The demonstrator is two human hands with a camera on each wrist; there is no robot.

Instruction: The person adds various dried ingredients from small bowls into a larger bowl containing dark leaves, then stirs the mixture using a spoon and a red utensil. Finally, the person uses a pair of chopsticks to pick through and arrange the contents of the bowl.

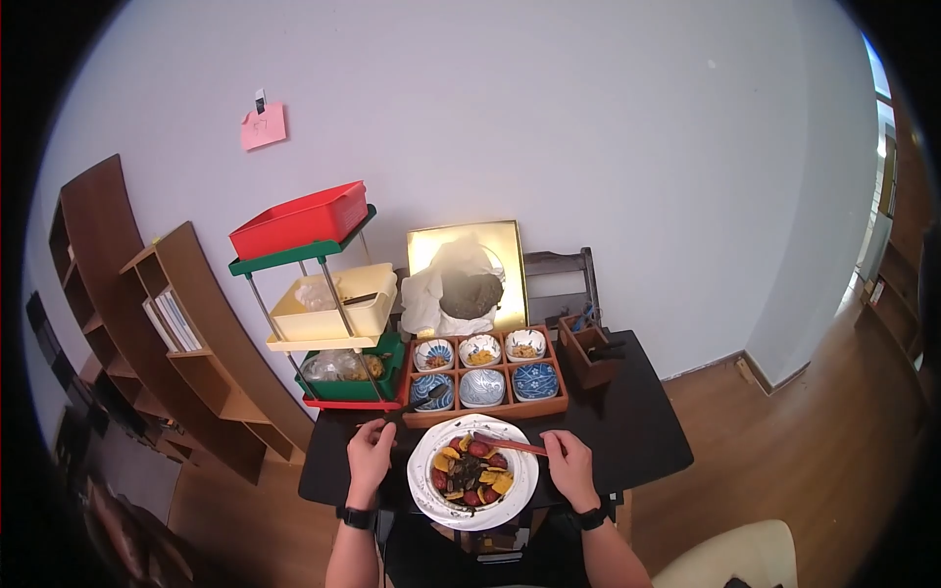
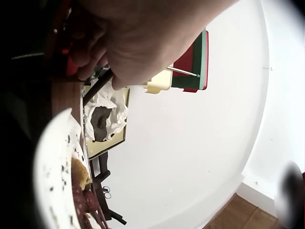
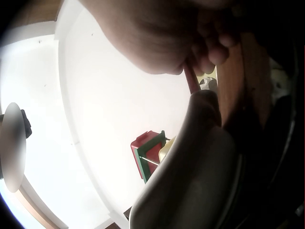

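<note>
A white plate (image 1: 422, 495) stands at the table's near side in the head view, with red dates, yellow-orange peel-like pieces and dark dried leaves on it. To its left, my left hand (image 1: 370, 456) grips a dark, slim-handled utensil (image 2: 97, 88), whose broad black end (image 1: 428, 395) overlaps a blue-patterned bowl. My right hand (image 1: 571, 465), at the plate's right, holds a slim reddish-brown wooden utensil (image 1: 515, 445) between thumb and fingers. Its far tip lies over the dates. In the right wrist view the curled fingers hide most of its handle (image 3: 191, 78).
Behind the plate, a wooden compartment box (image 1: 490, 410) holds several small patterned bowls. A tiered rack (image 1: 302, 263) with red, cream and green bins stands back left. Further back are a gold box (image 1: 517, 279) with a dark lump on paper and a wooden holder (image 1: 588, 365).
</note>
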